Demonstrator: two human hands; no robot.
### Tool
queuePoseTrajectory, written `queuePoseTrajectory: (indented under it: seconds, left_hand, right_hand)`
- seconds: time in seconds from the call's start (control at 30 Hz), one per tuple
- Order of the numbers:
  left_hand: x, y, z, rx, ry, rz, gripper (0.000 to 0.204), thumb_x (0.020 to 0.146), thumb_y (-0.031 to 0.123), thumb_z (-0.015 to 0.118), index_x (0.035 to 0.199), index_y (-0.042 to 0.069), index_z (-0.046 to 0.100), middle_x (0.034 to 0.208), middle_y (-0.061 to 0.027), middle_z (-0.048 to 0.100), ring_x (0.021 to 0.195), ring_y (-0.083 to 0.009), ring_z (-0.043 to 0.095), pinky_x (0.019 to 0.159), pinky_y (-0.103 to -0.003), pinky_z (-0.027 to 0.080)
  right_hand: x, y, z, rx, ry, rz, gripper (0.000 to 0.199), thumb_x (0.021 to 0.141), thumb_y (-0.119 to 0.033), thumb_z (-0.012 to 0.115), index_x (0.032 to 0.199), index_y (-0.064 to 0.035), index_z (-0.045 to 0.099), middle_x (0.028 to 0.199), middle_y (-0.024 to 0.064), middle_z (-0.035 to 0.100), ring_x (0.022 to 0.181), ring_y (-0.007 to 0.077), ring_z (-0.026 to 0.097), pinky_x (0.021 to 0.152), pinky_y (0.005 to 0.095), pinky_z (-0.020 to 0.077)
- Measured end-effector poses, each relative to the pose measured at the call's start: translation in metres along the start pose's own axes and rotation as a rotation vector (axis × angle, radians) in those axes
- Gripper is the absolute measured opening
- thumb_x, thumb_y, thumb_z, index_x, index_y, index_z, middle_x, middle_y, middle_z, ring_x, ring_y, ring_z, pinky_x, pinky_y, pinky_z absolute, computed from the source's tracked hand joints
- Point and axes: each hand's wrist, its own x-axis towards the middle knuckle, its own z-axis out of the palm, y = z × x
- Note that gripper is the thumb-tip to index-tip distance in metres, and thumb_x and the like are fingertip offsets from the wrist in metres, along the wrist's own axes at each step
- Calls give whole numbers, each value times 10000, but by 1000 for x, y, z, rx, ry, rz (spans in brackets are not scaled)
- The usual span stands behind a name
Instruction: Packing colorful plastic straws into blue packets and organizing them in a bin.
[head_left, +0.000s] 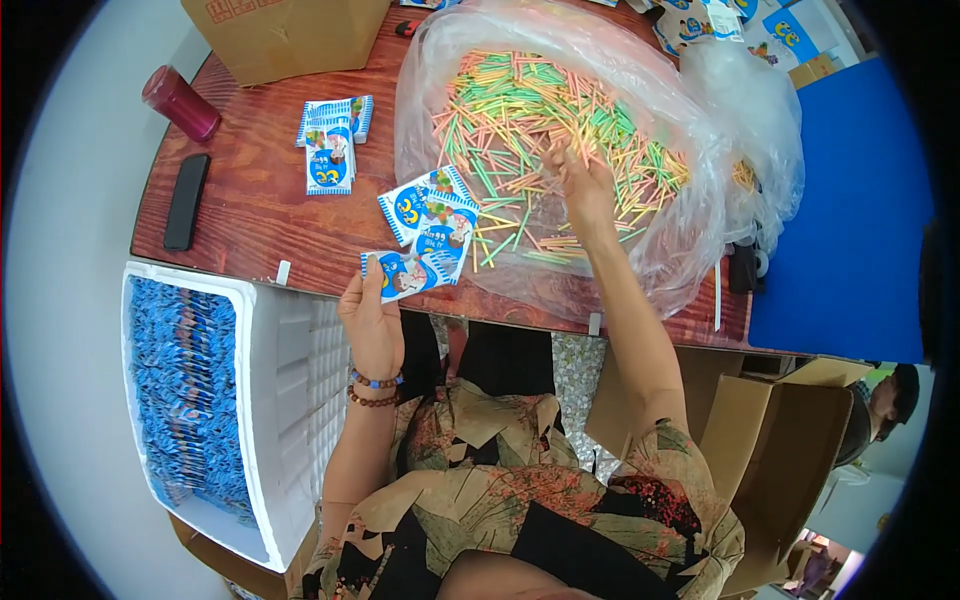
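While the left hand (374, 338) pinches a packet (408, 278), right hand (585, 190) at coloured sticks (520, 95), grip impossible to tell

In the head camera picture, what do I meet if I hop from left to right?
Flat black device, left hand holding a packet, right hand at pastel sticks, thin white strip, blue panel.

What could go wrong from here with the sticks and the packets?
The right hand is at a heap of thin, loose sticks in the plastic bag, so some might snap or scatter. The left hand pinches a packet near the front edge of the table; if the grip slips, it could fall.
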Motion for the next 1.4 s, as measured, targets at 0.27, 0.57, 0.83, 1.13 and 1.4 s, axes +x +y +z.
queuePoseTrajectory:
  seconds: [0.27, 0.57, 0.83, 1.13, 1.4]
  left_hand:
    - [-1, -3, -1, 25, 3, 36, 208, 972, 176, 545, 986, -5, 645, 1024, -70, 666, 944, -130, 624, 872, -288, 491]
    - [-2, -2, 2, 33, 4, 25, 207, 971, 178, 546, 986, -5, 642, 1028, -74, 668, 954, -133, 627, 879, -292, 489]
    - [-1, 0, 2, 3, -1, 27, 192, 977, 154, 534, 992, -9, 636, 1010, -65, 660, 935, -119, 622, 853, -282, 497]
    - [10, -7, 38, -56, -111, 14, 252, 980, 228, 532, 976, 7, 654, 1010, -81, 678, 945, -161, 639, 860, -334, 506]
    - [13, -26, 50, -75, -73, -33, 252, 977, 265, 538, 971, 41, 655, 996, -39, 678, 881, -126, 627, 759, -297, 491]
  right_hand:
    - [-27, 9, 8, -231, 39, 8, 221, 943, -92, 549, 1161, -68, 532, 966, 26, 644, 832, 91, 583, 713, 238, 453]
    - [-34, 5, 1, -238, 1, 6, 148, 951, -56, 516, 1095, -73, 544, 910, 46, 623, 854, 117, 598, 760, 244, 474]
    - [-47, 5, 14, -381, -142, -109, 106, 959, -44, 492, 1055, -64, 533, 921, 28, 611, 852, 87, 573, 756, 233, 453]
    - [-40, -32, 44, 671, 48, -35, 51, 960, -48, 482, 1003, -25, 469, 928, 70, 544, 900, 192, 568, 1027, 466, 414]
    - [-77, -55, 120, 630, -37, -284, 88, 978, -59, 452, 1064, -69, 470, 964, 60, 529, 1027, 226, 566, 1016, 445, 384]
